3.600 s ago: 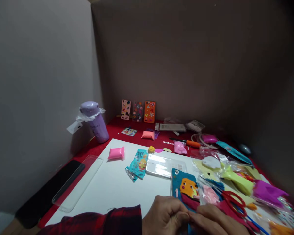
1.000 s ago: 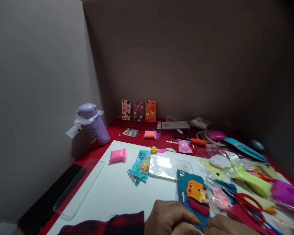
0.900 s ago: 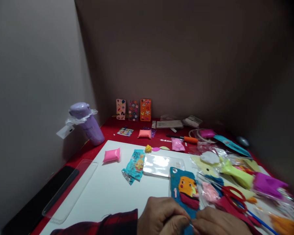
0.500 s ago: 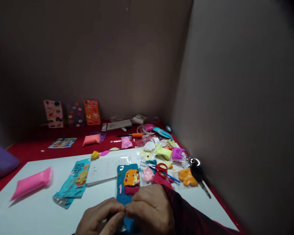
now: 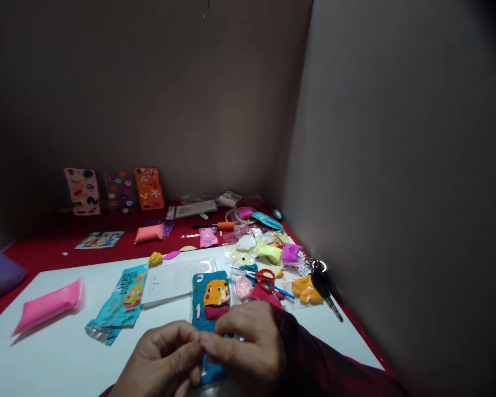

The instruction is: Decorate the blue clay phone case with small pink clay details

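Note:
My left hand and my right hand meet fingertip to fingertip above the lower part of a phone case. Both are closed in a pinch; whatever is between the fingers is too small or hidden to name. The case is coated in teal clay and carries an orange clay face with a dark red band beneath it. Part of its lower right side is covered by my right hand. Just beyond that hand lie red-handled scissors, a blue stick tool and a pale pink clay lump.
Left of the case are a white box, a teal packet and a pink clay pack. Keys and bagged orange clay lie right. Decorated phone cases lean against the back wall. A purple object stands far left.
The view has shifted slightly, so the table things sit a little further left. My hands have risen a little and more of my left hand's fingers shows; both still pinch together.

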Action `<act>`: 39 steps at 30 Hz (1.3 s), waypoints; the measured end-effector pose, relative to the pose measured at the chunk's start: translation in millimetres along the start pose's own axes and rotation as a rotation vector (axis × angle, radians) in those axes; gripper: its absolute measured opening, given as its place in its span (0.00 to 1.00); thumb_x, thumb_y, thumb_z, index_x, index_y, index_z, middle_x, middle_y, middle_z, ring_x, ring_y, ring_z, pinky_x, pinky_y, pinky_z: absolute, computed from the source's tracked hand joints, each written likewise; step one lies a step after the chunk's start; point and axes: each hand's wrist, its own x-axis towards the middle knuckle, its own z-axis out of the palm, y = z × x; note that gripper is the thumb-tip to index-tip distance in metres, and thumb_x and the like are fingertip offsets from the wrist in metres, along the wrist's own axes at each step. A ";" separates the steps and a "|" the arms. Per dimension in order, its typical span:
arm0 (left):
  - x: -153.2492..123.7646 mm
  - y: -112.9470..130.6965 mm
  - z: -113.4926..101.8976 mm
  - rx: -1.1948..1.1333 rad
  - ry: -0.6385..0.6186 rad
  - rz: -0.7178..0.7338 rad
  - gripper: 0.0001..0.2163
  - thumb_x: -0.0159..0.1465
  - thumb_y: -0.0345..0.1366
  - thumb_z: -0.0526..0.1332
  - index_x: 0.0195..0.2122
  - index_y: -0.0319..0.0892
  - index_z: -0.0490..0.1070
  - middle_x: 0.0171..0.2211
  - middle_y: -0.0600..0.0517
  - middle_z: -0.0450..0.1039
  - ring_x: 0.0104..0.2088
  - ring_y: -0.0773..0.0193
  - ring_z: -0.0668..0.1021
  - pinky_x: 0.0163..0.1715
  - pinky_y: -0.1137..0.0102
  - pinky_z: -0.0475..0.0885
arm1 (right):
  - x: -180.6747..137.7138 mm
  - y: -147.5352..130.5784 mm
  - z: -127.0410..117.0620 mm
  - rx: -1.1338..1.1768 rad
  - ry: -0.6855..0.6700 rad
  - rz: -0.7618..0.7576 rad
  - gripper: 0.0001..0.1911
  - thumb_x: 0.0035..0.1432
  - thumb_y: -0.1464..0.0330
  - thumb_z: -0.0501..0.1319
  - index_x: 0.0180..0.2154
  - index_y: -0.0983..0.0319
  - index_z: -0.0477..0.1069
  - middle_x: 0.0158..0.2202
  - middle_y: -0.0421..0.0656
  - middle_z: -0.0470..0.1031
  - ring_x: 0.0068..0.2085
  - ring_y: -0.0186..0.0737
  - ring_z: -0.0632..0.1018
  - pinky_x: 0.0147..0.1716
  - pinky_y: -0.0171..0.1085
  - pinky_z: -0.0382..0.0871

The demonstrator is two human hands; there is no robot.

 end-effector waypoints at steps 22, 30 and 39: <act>11.1 45.5 -12.4 0.303 0.365 0.435 0.12 0.50 0.41 0.68 0.31 0.40 0.73 0.22 0.54 0.71 0.21 0.69 0.68 0.19 0.75 0.63 | -12.6 86.7 -40.5 -0.182 0.297 0.171 0.06 0.56 0.74 0.59 0.35 0.62 0.74 0.27 0.43 0.76 0.28 0.36 0.76 0.28 0.35 0.71; 7.5 50.7 -15.8 0.648 0.484 0.571 0.17 0.58 0.46 0.59 0.17 0.40 0.64 0.14 0.58 0.59 0.17 0.72 0.60 0.17 0.75 0.56 | -15.3 88.9 -36.5 -0.139 0.220 0.215 0.06 0.57 0.72 0.58 0.32 0.63 0.74 0.24 0.42 0.74 0.25 0.35 0.72 0.26 0.35 0.67; 16.2 37.3 -23.7 0.609 0.431 0.561 0.06 0.57 0.37 0.60 0.30 0.40 0.72 0.21 0.55 0.68 0.20 0.70 0.66 0.20 0.74 0.61 | -19.9 94.2 -34.3 -0.113 0.184 0.221 0.04 0.56 0.72 0.60 0.32 0.63 0.74 0.24 0.41 0.74 0.24 0.35 0.72 0.26 0.35 0.67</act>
